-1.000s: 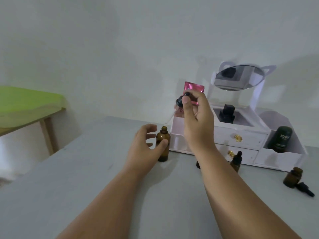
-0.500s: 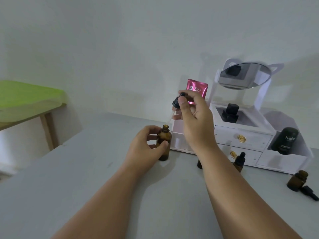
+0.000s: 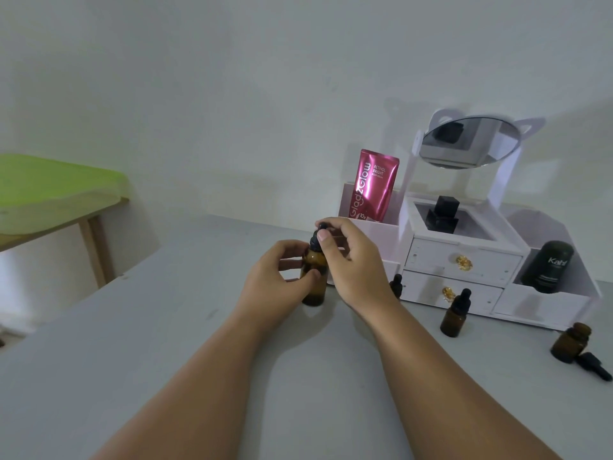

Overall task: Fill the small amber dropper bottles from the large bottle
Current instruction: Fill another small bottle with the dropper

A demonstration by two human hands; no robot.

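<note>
Plain off-white wall, dimly and evenly lit. Flat grey tabletop set against it. At left, well apart: wooden-legged side table, lime-green top.

Two bare forearms, slim and smooth, end in a bare left hand and a bare right hand; the right thumb's nail is short, rounded and pale.
</note>
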